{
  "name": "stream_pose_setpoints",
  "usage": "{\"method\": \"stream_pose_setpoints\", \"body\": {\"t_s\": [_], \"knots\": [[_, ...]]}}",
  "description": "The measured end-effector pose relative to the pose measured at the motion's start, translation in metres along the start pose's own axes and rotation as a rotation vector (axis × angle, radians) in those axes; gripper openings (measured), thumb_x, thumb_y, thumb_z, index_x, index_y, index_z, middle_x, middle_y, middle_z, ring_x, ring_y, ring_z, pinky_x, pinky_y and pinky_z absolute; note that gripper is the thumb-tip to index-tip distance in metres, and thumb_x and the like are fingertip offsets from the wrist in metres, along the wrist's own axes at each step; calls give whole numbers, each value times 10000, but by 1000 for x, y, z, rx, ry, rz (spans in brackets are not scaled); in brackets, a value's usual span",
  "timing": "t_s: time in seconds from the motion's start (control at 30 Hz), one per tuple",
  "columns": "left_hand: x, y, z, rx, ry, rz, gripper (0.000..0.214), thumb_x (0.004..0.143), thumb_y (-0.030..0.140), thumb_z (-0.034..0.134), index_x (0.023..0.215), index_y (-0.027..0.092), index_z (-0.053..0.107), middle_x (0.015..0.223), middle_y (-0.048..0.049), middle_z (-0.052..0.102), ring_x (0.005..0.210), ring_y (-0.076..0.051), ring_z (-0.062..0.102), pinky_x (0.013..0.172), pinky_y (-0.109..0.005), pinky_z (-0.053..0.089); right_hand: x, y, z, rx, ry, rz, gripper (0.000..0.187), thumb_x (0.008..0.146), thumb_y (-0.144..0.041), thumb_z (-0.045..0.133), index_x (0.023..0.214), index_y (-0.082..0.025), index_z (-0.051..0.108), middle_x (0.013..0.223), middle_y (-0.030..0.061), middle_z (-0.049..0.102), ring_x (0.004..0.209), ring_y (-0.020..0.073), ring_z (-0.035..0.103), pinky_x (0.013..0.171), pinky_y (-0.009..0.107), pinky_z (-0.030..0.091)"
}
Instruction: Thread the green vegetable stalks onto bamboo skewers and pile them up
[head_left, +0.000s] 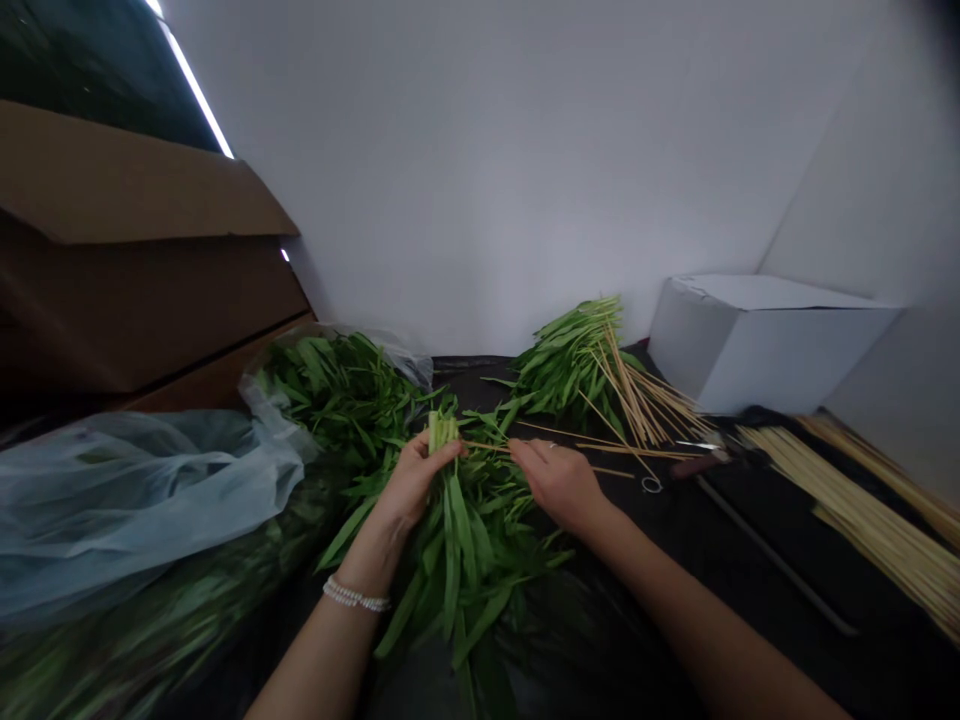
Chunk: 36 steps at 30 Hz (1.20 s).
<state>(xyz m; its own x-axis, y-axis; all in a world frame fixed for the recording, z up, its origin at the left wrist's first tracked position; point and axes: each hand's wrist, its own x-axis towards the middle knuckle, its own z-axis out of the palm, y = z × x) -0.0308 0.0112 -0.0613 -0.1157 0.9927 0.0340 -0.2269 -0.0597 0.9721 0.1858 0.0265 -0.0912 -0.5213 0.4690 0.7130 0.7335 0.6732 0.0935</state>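
My left hand (pixel 421 475) is closed around a bunch of leafy greens (pixel 457 530), its pale cut stems pointing up and its long leaves hanging down. A thin tan strip (pixel 487 447) runs from the stems across to my right hand (pixel 559 480), whose fingers pinch its other end. Loose leaves lie beneath both hands. Beyond my right hand, several more tan strips (pixel 645 395) fan out beside a stacked heap of tied-looking greens (pixel 574 355); whether those bundles are bound is hard to make out.
A clear plastic bag (pixel 142 500) and more loose greens (pixel 337 385) sit at left, near a cardboard box (pixel 142 300). On the right are a white box (pixel 780 345), a small blade-like tool (pixel 701 462), a dark rod (pixel 776 555) and pale strips (pixel 862 510) on black sheeting.
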Motion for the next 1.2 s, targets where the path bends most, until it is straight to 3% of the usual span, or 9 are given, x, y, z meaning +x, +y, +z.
{"method": "stream_pose_setpoints", "body": {"t_s": [0.17, 0.43, 0.63, 0.77, 1.0, 1.2], "knots": [[8, 10, -11, -172, 204, 59, 375, 526, 334, 871, 793, 166, 668, 627, 18, 667, 549, -100, 598, 523, -186, 455, 4, 24, -6, -105, -4, 94, 278, 969, -205, 393, 1116, -149, 622, 814, 59, 637, 760, 171, 543, 714, 294, 339], [1, 7, -7, 4, 17, 35, 600, 573, 297, 855, 1120, 204, 626, 883, -30, 727, 817, -181, 682, 738, -264, 525, 1, 30, -7, -21, -8, 286, 289, 988, -258, 371, 1024, -185, 649, 833, 42, 667, 750, 144, 587, 685, 244, 355], [3, 5, -11, 265, 62, 49, 464, 568, 394, 833, 948, 174, 684, 845, -29, 730, 723, -187, 660, 716, -298, 506, 0, 44, -8, 100, 83, 514, 321, 976, -304, 353, 1075, -196, 640, 903, 54, 694, 763, 158, 624, 667, 243, 393], [8, 2, -12, 399, 56, 125, 367, 520, 371, 847, 769, 146, 700, 734, -37, 706, 685, -170, 630, 716, -284, 471, 0, 63, -12, 217, 151, 670, 349, 966, -346, 344, 1085, -193, 635, 748, 25, 680, 670, 171, 614, 653, 258, 399], [9, -2, -11, 420, 12, 123, 331, 599, 405, 794, 798, 151, 718, 748, -40, 709, 690, -162, 619, 709, -274, 455, -8, 97, -14, 128, 188, 761, 393, 942, -346, 331, 1085, -158, 645, 904, 100, 693, 811, 213, 614, 742, 299, 419], [8, -1, -11, 443, 21, 127, 333, 628, 443, 765, 794, 158, 719, 743, -50, 717, 691, -183, 621, 697, -287, 461, -25, 126, -9, 57, 216, 884, 412, 885, -217, 330, 1217, -144, 563, 970, 113, 675, 865, 231, 593, 794, 336, 420]]}}
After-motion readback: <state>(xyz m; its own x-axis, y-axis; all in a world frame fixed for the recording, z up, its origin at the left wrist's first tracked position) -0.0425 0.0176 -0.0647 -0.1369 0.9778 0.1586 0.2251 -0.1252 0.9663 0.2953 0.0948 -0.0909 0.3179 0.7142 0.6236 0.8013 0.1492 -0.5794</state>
